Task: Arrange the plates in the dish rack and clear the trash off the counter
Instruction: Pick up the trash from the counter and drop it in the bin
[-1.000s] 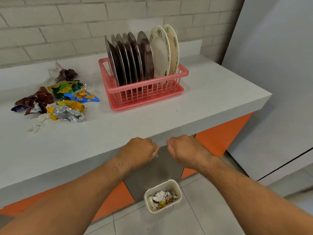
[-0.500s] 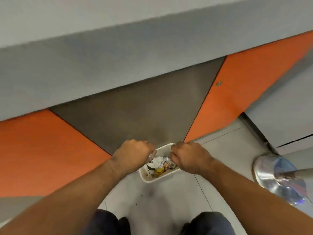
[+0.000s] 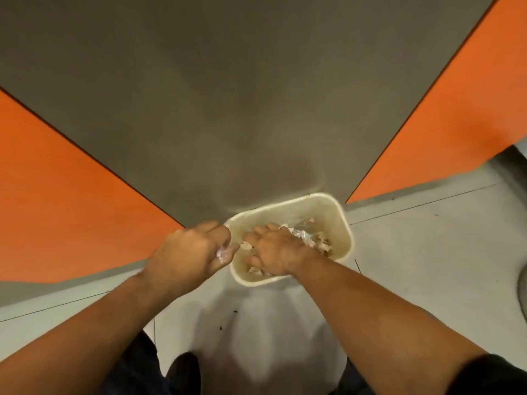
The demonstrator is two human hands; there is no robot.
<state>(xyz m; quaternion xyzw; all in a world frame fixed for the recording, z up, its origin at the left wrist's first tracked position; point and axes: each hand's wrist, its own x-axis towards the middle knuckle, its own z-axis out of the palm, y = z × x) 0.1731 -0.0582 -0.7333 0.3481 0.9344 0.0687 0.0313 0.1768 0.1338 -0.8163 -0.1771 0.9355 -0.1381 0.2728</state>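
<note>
Trash (image 3: 313,241), crumpled foil and paper scraps, lies inside a cream bin (image 3: 350,238) on the floor, partly hidden under the right hand (image 3: 278,252). Largest in view is the grey panel (image 3: 228,95) filling the top, flanked by the left orange panel (image 3: 57,195) and the right orange panel (image 3: 456,124). Below them spreads the pale tiled floor (image 3: 427,240), with thin joint lines and a few dark specks. The bin stands on it with its far end against the foot of the grey panel; its mouth faces up, and its long axis runs from lower left to upper right in the view. Two bare forearms reach in from the bottom corners. The right hand is over the bin's mouth, palm down, fingers (image 3: 248,238) spread and loose, gripping nothing that shows. The left hand (image 3: 196,252) sits just beside the bin's near-left corner, outside the rim, its fingers curled and pinching a small clear crumpled scrap (image 3: 223,254) against the thumb. Dark trousers (image 3: 134,366) show at the bottom edge.
</note>
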